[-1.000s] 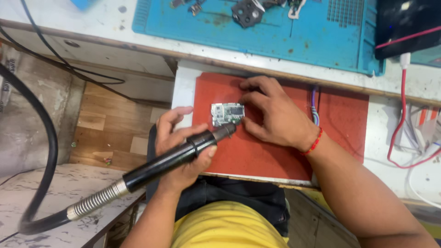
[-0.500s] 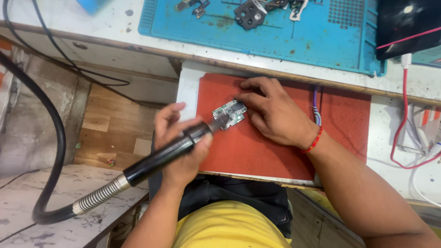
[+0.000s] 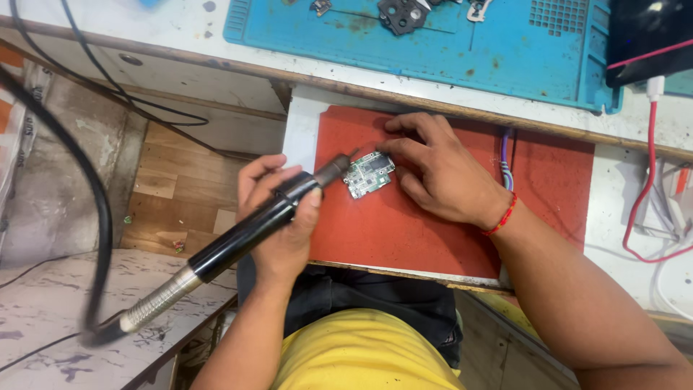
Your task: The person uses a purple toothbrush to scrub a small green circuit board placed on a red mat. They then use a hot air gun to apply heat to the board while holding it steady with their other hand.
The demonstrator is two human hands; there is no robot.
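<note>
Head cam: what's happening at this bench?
A person's left hand grips a black handheld tool on a flexible hose, its tip at the edge of a small circuit board. The right hand pins the board flat on a red mat. A blue work mat lies behind.

L hand (image 3: 278, 217) curled in a fist-like grip, thumb on top, forearm coming up from below. R hand (image 3: 440, 170) palm down, fingers (image 3: 401, 148) spread and pointing toward L hand, wrist bent, forearm running lower right. Hands close, not touching.
</note>
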